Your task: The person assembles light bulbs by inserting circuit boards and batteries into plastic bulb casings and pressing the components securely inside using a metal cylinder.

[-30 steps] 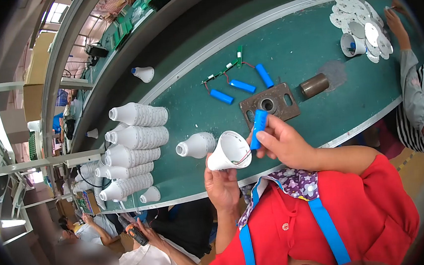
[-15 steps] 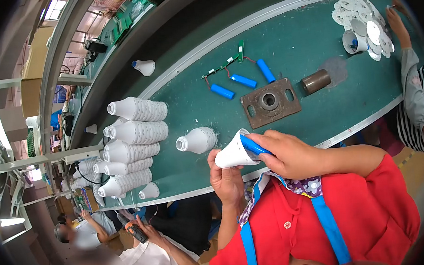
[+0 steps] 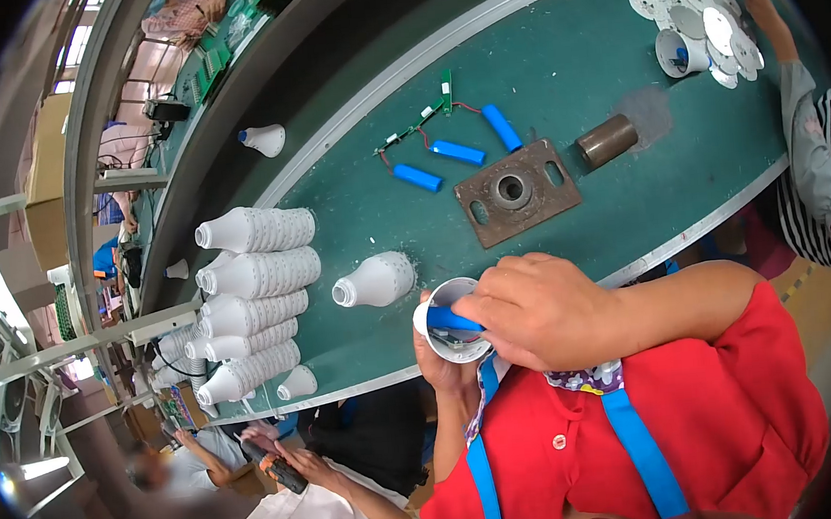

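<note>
The left hand (image 3: 447, 371) grips a white conical housing (image 3: 446, 294). The right hand (image 3: 537, 310) holds a blue cylindrical cell (image 3: 451, 319) at its mouth.

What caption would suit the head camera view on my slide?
Right hand holds a blue cylinder partly inside a white, cone-shaped plastic housing held by the left hand, at a green worktable.

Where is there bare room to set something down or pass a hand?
Bare green benchtop lies between the wired blue cylinders and the white discs, and between the brown tube and its near edge. A smaller gap separates the stacked white cones from the cylinders. Crowded: those stacks, the discs, and around the left hand and right hand at the held cone.
</note>
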`<action>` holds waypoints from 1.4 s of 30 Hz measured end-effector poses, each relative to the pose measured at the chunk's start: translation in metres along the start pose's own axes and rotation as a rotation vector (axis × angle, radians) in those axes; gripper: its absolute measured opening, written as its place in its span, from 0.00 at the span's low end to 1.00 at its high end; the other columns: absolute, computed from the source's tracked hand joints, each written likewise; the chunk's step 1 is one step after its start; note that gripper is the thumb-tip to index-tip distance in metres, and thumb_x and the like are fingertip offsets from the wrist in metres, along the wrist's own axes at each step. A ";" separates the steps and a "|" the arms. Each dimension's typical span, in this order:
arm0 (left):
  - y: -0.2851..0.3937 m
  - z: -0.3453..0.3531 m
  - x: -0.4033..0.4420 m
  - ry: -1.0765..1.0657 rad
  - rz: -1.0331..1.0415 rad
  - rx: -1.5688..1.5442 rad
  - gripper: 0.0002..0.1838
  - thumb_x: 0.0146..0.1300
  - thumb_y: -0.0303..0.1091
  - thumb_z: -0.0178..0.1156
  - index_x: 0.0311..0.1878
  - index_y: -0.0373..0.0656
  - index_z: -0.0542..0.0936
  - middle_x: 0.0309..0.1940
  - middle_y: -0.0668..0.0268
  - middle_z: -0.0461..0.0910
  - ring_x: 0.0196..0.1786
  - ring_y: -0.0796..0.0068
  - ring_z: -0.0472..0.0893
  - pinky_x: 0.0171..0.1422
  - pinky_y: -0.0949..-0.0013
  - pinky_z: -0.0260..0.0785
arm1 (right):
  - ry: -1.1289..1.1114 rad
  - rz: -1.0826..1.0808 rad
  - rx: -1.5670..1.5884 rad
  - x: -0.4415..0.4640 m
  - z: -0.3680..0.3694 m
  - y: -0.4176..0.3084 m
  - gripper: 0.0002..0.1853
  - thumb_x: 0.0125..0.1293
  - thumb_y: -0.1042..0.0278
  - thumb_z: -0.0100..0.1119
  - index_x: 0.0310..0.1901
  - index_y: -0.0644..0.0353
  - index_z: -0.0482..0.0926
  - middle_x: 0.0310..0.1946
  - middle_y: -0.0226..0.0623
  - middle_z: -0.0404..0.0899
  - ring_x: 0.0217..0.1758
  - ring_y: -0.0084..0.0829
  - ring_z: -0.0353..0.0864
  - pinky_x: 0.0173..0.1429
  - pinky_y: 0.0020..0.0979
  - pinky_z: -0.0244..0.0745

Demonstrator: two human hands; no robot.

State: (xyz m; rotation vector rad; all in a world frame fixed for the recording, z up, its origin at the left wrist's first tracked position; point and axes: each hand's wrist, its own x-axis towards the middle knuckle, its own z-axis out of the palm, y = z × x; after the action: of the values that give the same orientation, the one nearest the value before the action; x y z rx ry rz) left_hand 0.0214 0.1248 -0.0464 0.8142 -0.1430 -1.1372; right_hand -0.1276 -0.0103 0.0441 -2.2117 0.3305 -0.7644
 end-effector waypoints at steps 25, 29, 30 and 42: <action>-0.001 0.008 0.001 0.085 -0.082 -0.106 0.14 0.65 0.44 0.54 0.48 0.47 0.74 0.51 0.63 0.74 0.52 0.68 0.75 0.58 0.61 0.70 | -0.058 -0.089 -0.323 0.004 0.007 -0.001 0.12 0.47 0.67 0.54 0.34 0.63 0.76 0.29 0.34 0.71 0.36 0.32 0.73 0.34 0.31 0.64; -0.004 0.010 0.000 0.059 -0.171 -0.155 0.17 0.62 0.40 0.57 0.53 0.48 0.72 0.52 0.64 0.74 0.54 0.67 0.74 0.59 0.60 0.69 | -0.087 -0.107 -0.393 -0.001 0.002 -0.003 0.11 0.47 0.66 0.55 0.33 0.62 0.76 0.30 0.35 0.71 0.36 0.32 0.73 0.36 0.32 0.64; -0.002 0.016 0.000 0.026 -0.230 -0.193 0.17 0.62 0.39 0.57 0.54 0.48 0.72 0.52 0.64 0.74 0.54 0.67 0.74 0.60 0.59 0.69 | -0.068 -0.102 -0.404 -0.002 0.000 -0.003 0.12 0.47 0.66 0.55 0.33 0.62 0.75 0.30 0.35 0.71 0.36 0.33 0.72 0.36 0.32 0.64; -0.017 0.095 0.083 -0.111 -0.189 0.472 0.19 0.67 0.38 0.52 0.59 0.40 0.71 0.35 0.74 0.72 0.31 0.88 0.66 0.29 0.82 0.54 | -0.105 0.071 -0.542 0.012 -0.067 0.040 0.13 0.48 0.75 0.57 0.38 0.67 0.73 0.31 0.46 0.71 0.34 0.44 0.72 0.39 0.40 0.68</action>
State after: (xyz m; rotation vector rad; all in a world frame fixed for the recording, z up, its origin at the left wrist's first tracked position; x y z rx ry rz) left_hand -0.0013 0.0041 -0.0137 1.2003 -0.4465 -1.3503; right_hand -0.1597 -0.0815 0.0554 -2.7147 0.6186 -0.5596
